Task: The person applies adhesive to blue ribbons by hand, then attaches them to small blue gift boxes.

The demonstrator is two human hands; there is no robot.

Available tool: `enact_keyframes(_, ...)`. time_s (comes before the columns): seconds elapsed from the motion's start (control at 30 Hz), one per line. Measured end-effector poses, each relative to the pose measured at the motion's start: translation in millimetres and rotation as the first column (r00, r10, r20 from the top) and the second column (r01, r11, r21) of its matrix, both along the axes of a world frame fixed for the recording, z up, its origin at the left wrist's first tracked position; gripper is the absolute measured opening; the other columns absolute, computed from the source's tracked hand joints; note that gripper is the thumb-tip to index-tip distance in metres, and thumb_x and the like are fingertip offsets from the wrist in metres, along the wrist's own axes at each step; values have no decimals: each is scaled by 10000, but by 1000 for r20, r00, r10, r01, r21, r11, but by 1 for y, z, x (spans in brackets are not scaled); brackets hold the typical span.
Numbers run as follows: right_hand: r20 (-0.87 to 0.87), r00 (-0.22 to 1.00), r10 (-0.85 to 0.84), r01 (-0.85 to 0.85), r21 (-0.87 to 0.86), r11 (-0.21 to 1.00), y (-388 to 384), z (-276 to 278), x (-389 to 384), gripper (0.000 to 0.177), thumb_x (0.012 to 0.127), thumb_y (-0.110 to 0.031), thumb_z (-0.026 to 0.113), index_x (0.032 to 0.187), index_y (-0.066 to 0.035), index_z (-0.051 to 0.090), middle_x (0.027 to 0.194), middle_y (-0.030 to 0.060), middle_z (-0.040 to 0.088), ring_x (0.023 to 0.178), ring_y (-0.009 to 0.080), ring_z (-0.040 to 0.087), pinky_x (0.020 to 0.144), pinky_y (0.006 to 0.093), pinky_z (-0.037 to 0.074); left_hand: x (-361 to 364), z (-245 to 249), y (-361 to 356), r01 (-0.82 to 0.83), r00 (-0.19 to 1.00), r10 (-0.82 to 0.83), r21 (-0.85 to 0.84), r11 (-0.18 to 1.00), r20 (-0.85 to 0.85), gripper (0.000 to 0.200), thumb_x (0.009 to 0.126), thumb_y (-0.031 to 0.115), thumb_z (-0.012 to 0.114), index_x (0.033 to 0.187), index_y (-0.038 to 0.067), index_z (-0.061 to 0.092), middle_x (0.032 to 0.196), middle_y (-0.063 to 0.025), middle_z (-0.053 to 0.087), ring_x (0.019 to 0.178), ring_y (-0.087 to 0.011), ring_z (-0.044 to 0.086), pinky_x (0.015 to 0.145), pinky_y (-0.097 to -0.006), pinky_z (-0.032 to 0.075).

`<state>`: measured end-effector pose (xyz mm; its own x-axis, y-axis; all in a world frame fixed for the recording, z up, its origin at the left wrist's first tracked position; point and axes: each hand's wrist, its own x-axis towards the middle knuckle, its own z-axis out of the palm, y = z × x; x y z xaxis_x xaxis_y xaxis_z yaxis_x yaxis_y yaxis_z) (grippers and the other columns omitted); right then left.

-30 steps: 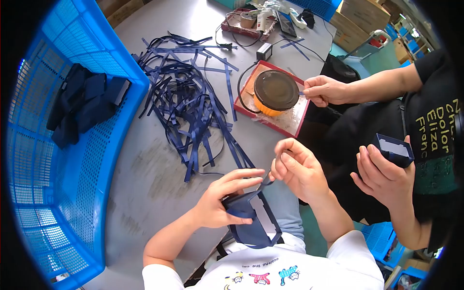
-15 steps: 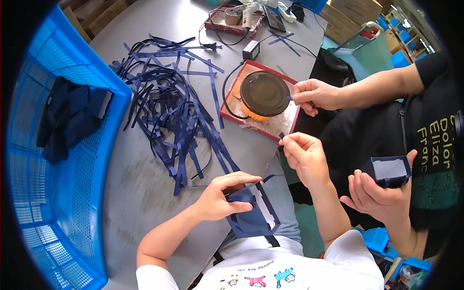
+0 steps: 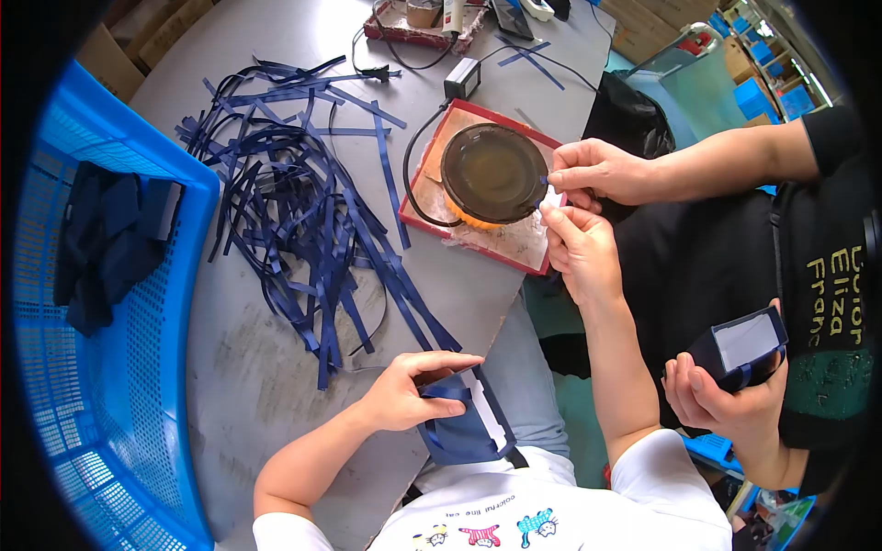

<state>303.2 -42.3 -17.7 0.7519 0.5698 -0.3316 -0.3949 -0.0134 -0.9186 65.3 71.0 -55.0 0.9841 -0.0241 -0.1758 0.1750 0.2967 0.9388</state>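
My left hand (image 3: 413,393) is closed around a small navy box (image 3: 467,432) with a white inner edge, held over my lap. A band of navy ribbon (image 3: 445,389) crosses the box under my thumb. My right hand (image 3: 584,253) pinches a short navy ribbon piece, mostly hidden at the fingertips, against the rim of a round dark-topped orange pot (image 3: 494,173). Beside it, a co-worker's hand (image 3: 606,174) holds another small blue piece at the same rim. The co-worker's other hand (image 3: 721,395) holds a second navy box (image 3: 742,347).
The pot stands in a red-edged tray (image 3: 441,225), with a black cord at its side. A tangled heap of navy ribbons (image 3: 303,220) lies on the grey table (image 3: 248,376). At left, a blue plastic basket (image 3: 138,367) holds several dark boxes (image 3: 115,239).
My right hand has moved up to the pot's rim with the ribbon piece. My left hand and the box have shifted slightly down in view. The co-worker's box has tilted.
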Motion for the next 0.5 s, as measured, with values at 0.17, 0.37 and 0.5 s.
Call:
enact_keyframes(0.17,9,999,-45,45,31,999,4,-8,-1,168,869,-137,604,727,-58,565,526,-84,382,402,2,269,380,167,192,1,-1,1,10,1000,-10,-13,1000,-6,557,680,16,724,1210,84,567,1067,-34,610,928,-95,545,862,-243,414)
enact_keyframes(0.37,59,997,-59,57,31,998,7,-11,1,181,838,-151,639,696,-53,586,515,-91,407,403,7,290,384,185,202,1,-1,1,4,1000,-4,-12,1000,-6,553,677,2,723,1203,69,568,1051,-37,609,911,-94,547,847,-239,420)
enact_keyframes(0.5,52,997,-56,56,13,998,7,-12,2,171,825,-147,649,698,-49,591,516,-87,417,401,10,297,384,184,205,2,0,1,10,1000,-10,-24,1000,6,547,677,-1,723,1198,56,567,1052,-43,607,916,-95,544,852,-240,417)
